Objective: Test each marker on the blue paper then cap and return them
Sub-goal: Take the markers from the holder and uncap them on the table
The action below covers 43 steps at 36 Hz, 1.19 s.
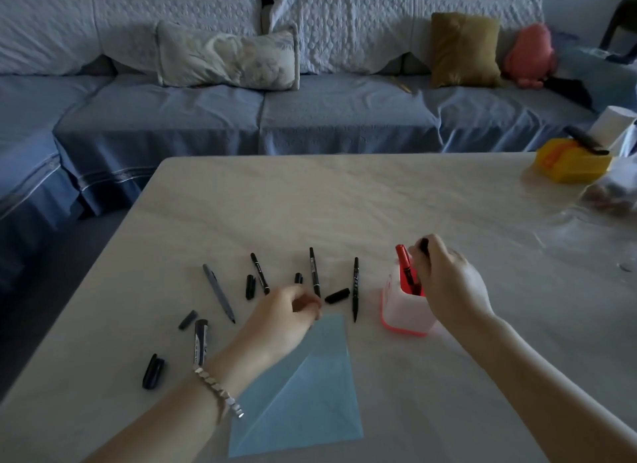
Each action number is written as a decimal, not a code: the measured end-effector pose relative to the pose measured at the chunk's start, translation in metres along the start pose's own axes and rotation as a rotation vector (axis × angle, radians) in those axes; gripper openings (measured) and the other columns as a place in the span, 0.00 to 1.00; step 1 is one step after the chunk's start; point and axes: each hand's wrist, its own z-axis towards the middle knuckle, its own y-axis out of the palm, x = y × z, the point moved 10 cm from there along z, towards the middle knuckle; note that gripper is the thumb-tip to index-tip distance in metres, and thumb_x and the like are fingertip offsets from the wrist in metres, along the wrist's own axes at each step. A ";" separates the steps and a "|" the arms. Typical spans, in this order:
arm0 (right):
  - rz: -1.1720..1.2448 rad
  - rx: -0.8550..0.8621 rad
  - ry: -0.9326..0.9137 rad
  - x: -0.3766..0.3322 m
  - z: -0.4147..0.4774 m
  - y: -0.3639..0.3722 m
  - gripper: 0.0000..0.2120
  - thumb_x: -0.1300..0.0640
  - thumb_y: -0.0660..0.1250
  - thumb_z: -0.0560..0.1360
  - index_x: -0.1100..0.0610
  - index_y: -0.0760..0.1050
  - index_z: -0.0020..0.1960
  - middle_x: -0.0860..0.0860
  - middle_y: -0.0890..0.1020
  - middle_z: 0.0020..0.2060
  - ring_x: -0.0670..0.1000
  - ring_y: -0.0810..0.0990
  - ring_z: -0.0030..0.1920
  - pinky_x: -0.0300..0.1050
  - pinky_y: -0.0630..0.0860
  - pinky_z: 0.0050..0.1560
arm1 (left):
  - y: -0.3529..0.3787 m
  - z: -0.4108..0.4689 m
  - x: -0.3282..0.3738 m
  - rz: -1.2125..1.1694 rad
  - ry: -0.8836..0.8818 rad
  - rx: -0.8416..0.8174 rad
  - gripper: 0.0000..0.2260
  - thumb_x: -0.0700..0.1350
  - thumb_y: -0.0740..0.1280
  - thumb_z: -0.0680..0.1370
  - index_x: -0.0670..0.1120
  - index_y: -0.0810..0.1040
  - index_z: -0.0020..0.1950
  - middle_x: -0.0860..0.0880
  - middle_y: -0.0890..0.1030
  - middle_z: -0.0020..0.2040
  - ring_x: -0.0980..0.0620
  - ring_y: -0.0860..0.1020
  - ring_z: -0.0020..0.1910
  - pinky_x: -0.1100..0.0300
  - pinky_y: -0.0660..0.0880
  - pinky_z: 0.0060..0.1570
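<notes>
- large black cap: far left on the tabletop, lying alone, near the front edge.
- grey cap: small, just beside the top of the blue-and-white marker. The marker's lower end is hidden behind the left wrist.
- grey pen: uncapped, lies diagonally, tip toward the camera.
- clip cap and thin marker: side by side; can't tell if they touch.
- stub cap: just beyond the left hand's knuckles.
- left hand: fingers curled, tips at the blue paper's far corner, close to the lower end of the long marker. Can't tell whether it holds anything. Bracelet on the wrist.
- blue paper: flat on the tabletop, front centre, diagonal crease, partly under the left forearm.
- loose cap: between the long marker and the slim marker.
- pink holder: upright, right of the paper, with a red marker leaning inside.
- right hand: fingers wrapped around a black marker that stands in the holder, top end poking out above the fingers.
- yellow box: far right corner, a dark marker lying on top.
</notes>
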 end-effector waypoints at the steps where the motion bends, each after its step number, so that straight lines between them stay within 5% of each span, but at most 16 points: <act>1: 0.043 0.076 -0.072 -0.010 -0.002 -0.012 0.13 0.50 0.55 0.79 0.58 0.71 0.48 0.56 0.78 0.38 0.56 0.73 0.39 0.44 0.64 0.35 | 0.000 0.000 0.001 -0.016 0.009 -0.002 0.12 0.39 0.62 0.76 0.52 0.76 0.37 0.50 0.82 0.36 0.50 0.79 0.36 0.60 0.73 0.40; 4: 0.191 0.081 -0.369 -0.057 -0.014 -0.032 0.16 0.47 0.58 0.76 0.56 0.77 0.54 0.47 0.81 0.42 0.44 0.75 0.42 0.35 0.69 0.40 | -0.005 -0.005 0.011 -0.010 0.045 -0.004 0.10 0.41 0.60 0.77 0.50 0.77 0.39 0.55 0.81 0.36 0.61 0.78 0.34 0.74 0.70 0.33; 6: 0.212 -0.074 -0.469 -0.082 -0.024 -0.022 0.17 0.41 0.57 0.74 0.45 0.75 0.58 0.37 0.78 0.45 0.38 0.76 0.43 0.27 0.70 0.42 | -0.010 -0.010 0.019 -0.061 0.076 -0.006 0.09 0.46 0.60 0.78 0.49 0.78 0.43 0.53 0.82 0.39 0.60 0.79 0.37 0.70 0.71 0.37; 8: 0.139 -0.162 -0.525 -0.100 -0.032 -0.006 0.16 0.42 0.60 0.74 0.42 0.74 0.60 0.38 0.78 0.44 0.40 0.76 0.45 0.25 0.69 0.44 | -0.014 -0.016 0.022 -0.196 0.079 -0.024 0.10 0.48 0.60 0.78 0.47 0.79 0.44 0.51 0.83 0.40 0.57 0.80 0.38 0.63 0.73 0.39; 12: -0.044 -0.524 -0.456 -0.107 -0.053 0.059 0.17 0.53 0.60 0.78 0.53 0.69 0.66 0.50 0.70 0.57 0.51 0.76 0.54 0.42 0.71 0.55 | -0.014 -0.023 0.018 -0.303 0.071 -0.069 0.06 0.47 0.62 0.77 0.49 0.78 0.45 0.50 0.84 0.41 0.55 0.81 0.37 0.64 0.75 0.34; 15: -0.073 -0.634 -0.524 -0.117 -0.071 0.087 0.16 0.58 0.60 0.78 0.57 0.68 0.65 0.52 0.67 0.59 0.50 0.71 0.58 0.39 0.68 0.60 | -0.015 -0.025 0.007 -0.216 0.070 -0.052 0.03 0.43 0.67 0.75 0.49 0.78 0.48 0.49 0.84 0.40 0.57 0.81 0.37 0.66 0.75 0.33; 18: -0.012 -0.642 -0.565 -0.122 -0.079 0.102 0.21 0.60 0.62 0.76 0.56 0.65 0.69 0.51 0.66 0.63 0.48 0.62 0.66 0.41 0.63 0.67 | -0.026 -0.025 -0.006 -0.226 0.045 0.055 0.06 0.37 0.68 0.74 0.47 0.79 0.43 0.49 0.83 0.35 0.58 0.80 0.32 0.67 0.76 0.31; 20: 0.025 -0.436 -0.596 -0.125 -0.071 0.092 0.25 0.64 0.64 0.72 0.57 0.66 0.68 0.53 0.70 0.63 0.49 0.60 0.65 0.48 0.63 0.67 | -0.040 -0.026 -0.017 -0.292 0.020 0.181 0.08 0.34 0.69 0.73 0.46 0.79 0.38 0.51 0.82 0.30 0.58 0.80 0.29 0.67 0.77 0.30; 22: 0.147 -0.151 -0.485 -0.116 -0.060 0.071 0.22 0.65 0.66 0.68 0.59 0.73 0.62 0.54 0.76 0.54 0.49 0.64 0.57 0.46 0.68 0.59 | -0.052 -0.028 -0.028 -0.435 0.003 0.295 0.09 0.32 0.69 0.72 0.44 0.79 0.35 0.51 0.81 0.26 0.57 0.80 0.27 0.67 0.78 0.30; 24: 0.352 -0.081 -0.176 -0.095 -0.052 0.061 0.12 0.58 0.67 0.72 0.54 0.75 0.55 0.48 0.75 0.42 0.47 0.69 0.45 0.34 0.67 0.48 | -0.059 -0.029 -0.032 -0.526 0.011 0.375 0.08 0.31 0.69 0.72 0.42 0.78 0.35 0.49 0.81 0.27 0.55 0.80 0.27 0.68 0.78 0.31; 27: 0.730 -0.394 0.254 -0.078 -0.063 0.105 0.11 0.46 0.65 0.74 0.53 0.72 0.41 0.48 0.72 0.29 0.46 0.69 0.29 0.37 0.66 0.31 | -0.053 -0.031 -0.028 -0.577 0.020 0.381 0.05 0.32 0.69 0.72 0.40 0.79 0.38 0.45 0.82 0.31 0.56 0.81 0.28 0.70 0.76 0.31; 29: 0.926 -0.470 0.388 -0.081 -0.068 0.119 0.16 0.48 0.61 0.77 0.55 0.67 0.35 0.49 0.69 0.26 0.46 0.66 0.24 0.37 0.63 0.26 | -0.040 -0.029 -0.024 -0.515 0.029 0.276 0.05 0.33 0.68 0.73 0.43 0.79 0.40 0.46 0.82 0.33 0.55 0.81 0.31 0.69 0.76 0.32; 35: 0.849 -0.443 0.358 -0.085 -0.067 0.125 0.18 0.51 0.58 0.79 0.56 0.67 0.32 0.46 0.68 0.19 0.46 0.65 0.21 0.37 0.63 0.25 | -0.006 -0.032 -0.011 0.063 0.131 -0.007 0.11 0.48 0.58 0.80 0.56 0.72 0.39 0.54 0.73 0.30 0.60 0.68 0.24 0.70 0.64 0.26; 38: 0.796 -0.453 0.336 -0.082 -0.069 0.126 0.20 0.51 0.59 0.78 0.56 0.67 0.29 0.46 0.68 0.18 0.47 0.65 0.22 0.39 0.63 0.26 | 0.006 -0.034 -0.014 0.072 0.082 -0.077 0.11 0.51 0.53 0.81 0.51 0.70 0.43 0.54 0.69 0.29 0.58 0.64 0.23 0.67 0.62 0.25; 43: 0.925 -0.440 0.446 -0.067 -0.071 0.124 0.20 0.54 0.56 0.80 0.58 0.65 0.29 0.44 0.64 0.14 0.43 0.62 0.17 0.35 0.61 0.22 | 0.033 -0.037 -0.017 -0.152 -0.048 -0.206 0.15 0.48 0.51 0.81 0.47 0.65 0.36 0.52 0.65 0.28 0.55 0.61 0.26 0.57 0.62 0.31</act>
